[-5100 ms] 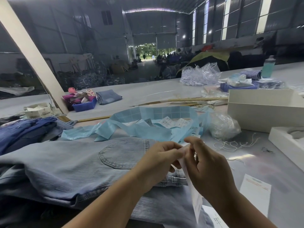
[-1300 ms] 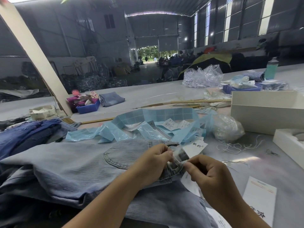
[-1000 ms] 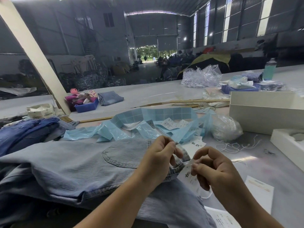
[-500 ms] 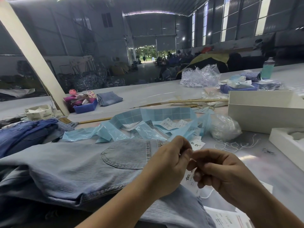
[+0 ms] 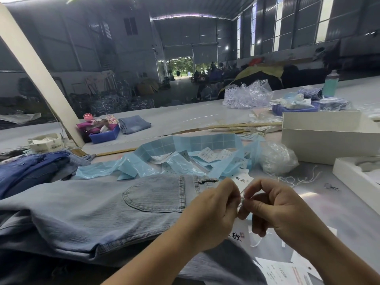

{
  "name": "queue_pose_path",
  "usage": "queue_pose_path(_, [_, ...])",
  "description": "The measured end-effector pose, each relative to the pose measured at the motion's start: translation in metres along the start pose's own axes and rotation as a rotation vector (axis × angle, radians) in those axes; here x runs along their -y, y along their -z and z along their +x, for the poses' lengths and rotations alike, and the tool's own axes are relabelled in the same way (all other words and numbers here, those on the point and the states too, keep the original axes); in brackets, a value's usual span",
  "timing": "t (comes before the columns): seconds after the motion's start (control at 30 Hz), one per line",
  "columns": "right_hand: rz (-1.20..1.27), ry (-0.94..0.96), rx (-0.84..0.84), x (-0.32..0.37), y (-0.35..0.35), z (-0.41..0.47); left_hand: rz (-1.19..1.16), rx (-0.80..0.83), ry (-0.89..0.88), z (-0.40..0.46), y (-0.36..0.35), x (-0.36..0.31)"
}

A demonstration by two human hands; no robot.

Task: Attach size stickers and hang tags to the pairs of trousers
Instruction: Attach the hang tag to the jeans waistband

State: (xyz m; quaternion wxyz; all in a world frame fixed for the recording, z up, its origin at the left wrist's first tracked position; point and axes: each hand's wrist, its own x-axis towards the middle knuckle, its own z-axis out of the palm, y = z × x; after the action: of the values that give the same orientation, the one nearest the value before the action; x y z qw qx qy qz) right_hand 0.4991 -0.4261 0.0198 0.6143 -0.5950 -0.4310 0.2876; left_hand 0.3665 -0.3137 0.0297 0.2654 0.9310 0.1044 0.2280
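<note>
The room was a large hall with dark grey corrugated metal walls (image 5: 86, 48) under an arched metal roof (image 5: 191, 9). Tall narrow windows (image 5: 278, 23) along the right wall let in pale daylight. A wide open doorway (image 5: 181, 65) at the far end showed green trees outside. A slanted cream-coloured beam (image 5: 39, 73) crossed the left side, above a long pale grey worktable (image 5: 185, 118).

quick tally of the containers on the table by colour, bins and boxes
blue bins: 2
white boxes: 2
printed carton: 1
total: 5
</note>
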Motion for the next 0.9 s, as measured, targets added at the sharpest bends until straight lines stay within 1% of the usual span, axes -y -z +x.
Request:
queue_pose_path(0.07, [-0.031, -0.01, 0.007, -0.002, 0.003, 0.0, 0.061, -0.024, -0.043, 0.0, -0.002, 0.001])
queue_pose_path(0.2, [0.0, -0.03, -0.003, -0.003, 0.006, -0.002, 0.055, -0.071, -0.057, 0.001, -0.002, 0.0])
queue_pose_path(0.37, [0.219, -0.04, 0.041, -0.001, 0.007, -0.004, 0.04, -0.107, -0.049, 0.002, -0.004, 0.001])
queue_pose_path(0.53, [0.304, 0.004, 0.06, -0.004, 0.006, -0.004, -0.001, -0.095, 0.006, 0.001, -0.005, 0.003])
queue_pose_path(0.73, [0.247, 0.076, 0.051, -0.003, 0.004, -0.003, -0.096, -0.12, 0.027, 0.002, 0.0, -0.001])
queue_pose_path(0.9, [0.197, 0.14, 0.078, 0.0, 0.003, -0.003, -0.097, -0.042, -0.019, 0.003, 0.007, -0.008])
